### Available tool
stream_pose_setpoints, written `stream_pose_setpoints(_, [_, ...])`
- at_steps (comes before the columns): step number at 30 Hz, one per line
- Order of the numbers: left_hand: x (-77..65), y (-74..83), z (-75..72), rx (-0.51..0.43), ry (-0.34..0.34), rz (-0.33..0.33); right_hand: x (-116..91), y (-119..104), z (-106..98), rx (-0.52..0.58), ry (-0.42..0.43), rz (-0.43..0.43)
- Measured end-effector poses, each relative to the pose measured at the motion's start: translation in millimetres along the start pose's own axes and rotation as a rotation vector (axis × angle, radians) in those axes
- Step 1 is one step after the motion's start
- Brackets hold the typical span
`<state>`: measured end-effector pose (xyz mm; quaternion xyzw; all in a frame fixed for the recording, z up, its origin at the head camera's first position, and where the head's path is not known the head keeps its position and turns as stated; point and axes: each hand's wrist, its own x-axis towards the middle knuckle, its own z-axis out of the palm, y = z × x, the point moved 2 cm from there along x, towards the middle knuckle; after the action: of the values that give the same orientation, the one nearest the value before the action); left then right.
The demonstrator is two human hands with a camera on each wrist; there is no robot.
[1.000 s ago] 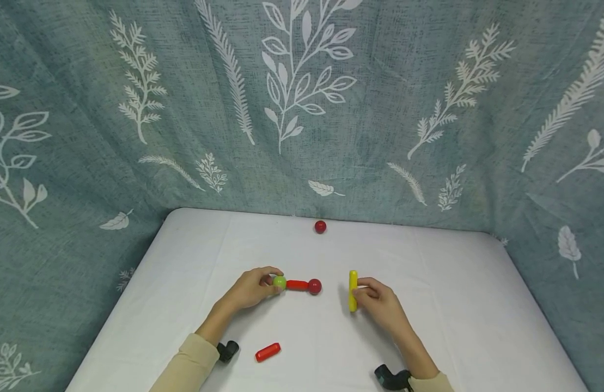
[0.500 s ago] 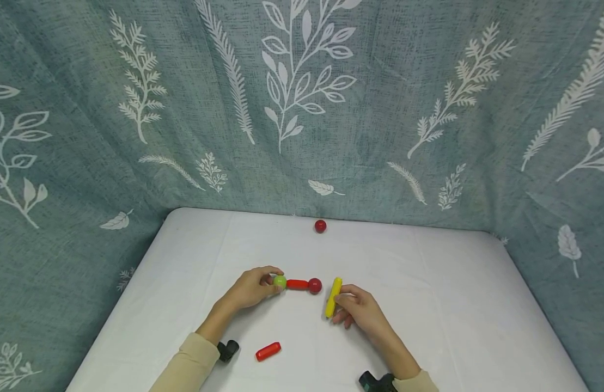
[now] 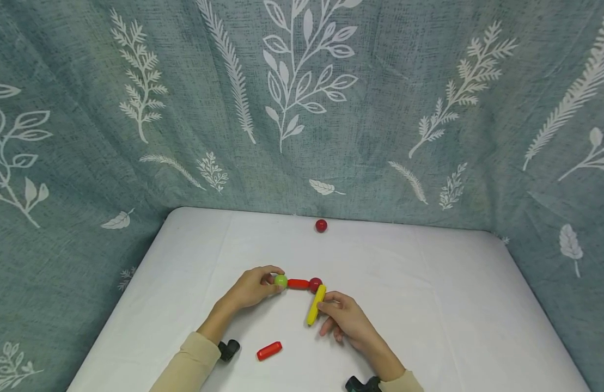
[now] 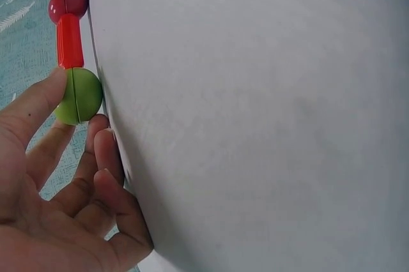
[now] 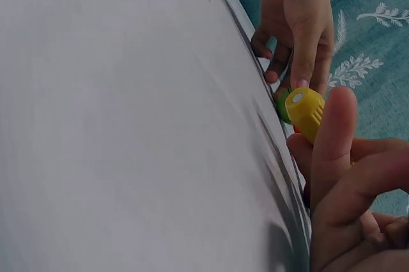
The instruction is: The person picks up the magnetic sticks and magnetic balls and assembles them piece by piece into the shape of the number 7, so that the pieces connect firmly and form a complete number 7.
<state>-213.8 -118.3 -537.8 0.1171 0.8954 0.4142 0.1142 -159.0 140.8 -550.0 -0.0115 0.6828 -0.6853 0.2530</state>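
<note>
My left hand (image 3: 255,287) pinches a green ball (image 4: 79,96) between thumb and fingers. From that ball a short red rod (image 3: 298,283) runs right to a dark red ball (image 4: 68,4), the three joined in a line. My right hand (image 3: 348,318) pinches a longer yellow rod (image 3: 316,305), held at a slant. Its upper end overlaps the dark red ball in the head view. In the right wrist view the yellow rod's near end (image 5: 298,98) shows a pale round disc, and my fingers hide the rest of the rod.
A loose red rod (image 3: 269,351) lies on the white table (image 3: 404,261) nearer to me, between the forearms. Another dark red ball (image 3: 321,226) sits by the far edge. Behind the table hangs a green leaf-patterned cloth (image 3: 370,109).
My right hand has moved left with the yellow rod, which has tilted from upright to a slant and come up to the dark red ball. The left hand has stayed in place.
</note>
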Motion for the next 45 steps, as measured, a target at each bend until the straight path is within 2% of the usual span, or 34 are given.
stream_pose_setpoints(5, [-0.1,1.3,0.8,0.009,0.001,-0.014,1,5,10,0.026,-0.046,0.000])
stream_pose_setpoints(10, [0.6,0.9,2.0,0.018,0.008,-0.027,3,7,15,0.037,-0.053,0.004])
stream_pose_setpoints(18, [0.8,-0.1,1.6,0.011,0.003,-0.013,5,8,17,0.052,-0.030,0.007])
stream_pose_setpoints(33, [1.7,1.0,0.8,0.000,0.004,-0.010,14,5,21,-0.048,0.015,-0.010])
stream_pose_setpoints(45, [0.8,2.9,0.5,-0.001,0.009,-0.014,15,5,24,-0.058,0.055,-0.009])
